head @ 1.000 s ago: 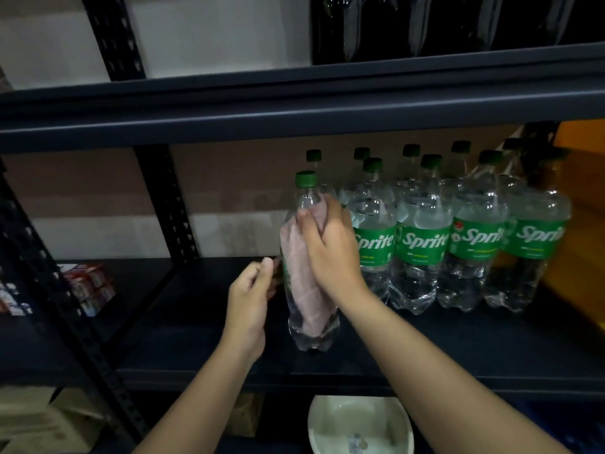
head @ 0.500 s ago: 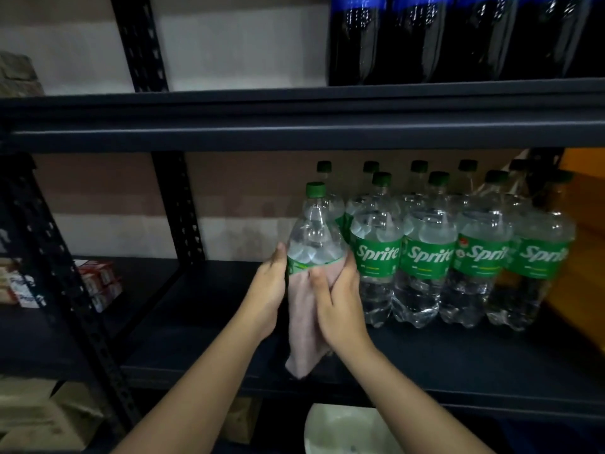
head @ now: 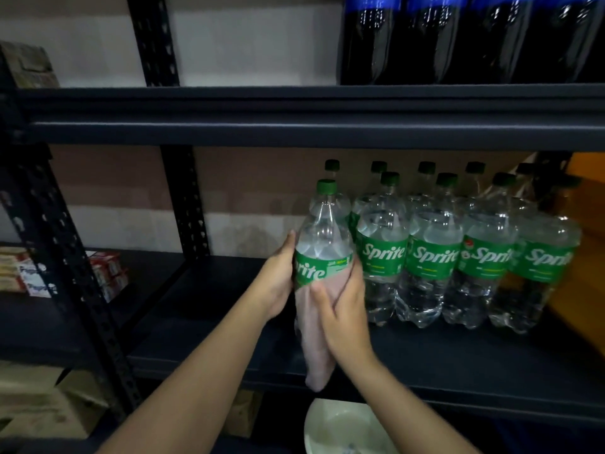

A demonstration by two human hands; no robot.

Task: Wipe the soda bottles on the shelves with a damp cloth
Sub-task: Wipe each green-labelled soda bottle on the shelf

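Note:
A clear Sprite bottle (head: 324, 237) with a green cap and green label stands at the left end of a group of several like bottles (head: 435, 253) on the dark middle shelf (head: 458, 358). My left hand (head: 278, 283) grips its left side at the label. My right hand (head: 343, 312) presses a pale pink cloth (head: 314, 348) against the bottle's lower front, fingers wrapped round it. The cloth hangs down past the shelf's front edge and hides the bottle's base.
Dark cola bottles (head: 458, 37) with blue labels stand on the upper shelf. Red and white boxes (head: 108, 270) lie at the left behind a perforated black upright (head: 72, 267). A white bowl (head: 340, 430) sits below the shelf edge. Cardboard boxes (head: 39, 407) are at lower left.
My right hand slid the cloth down from the bottle's neck to its lower body. My left hand closed onto the bottle's left side. The bottle has turned a little, label now showing.

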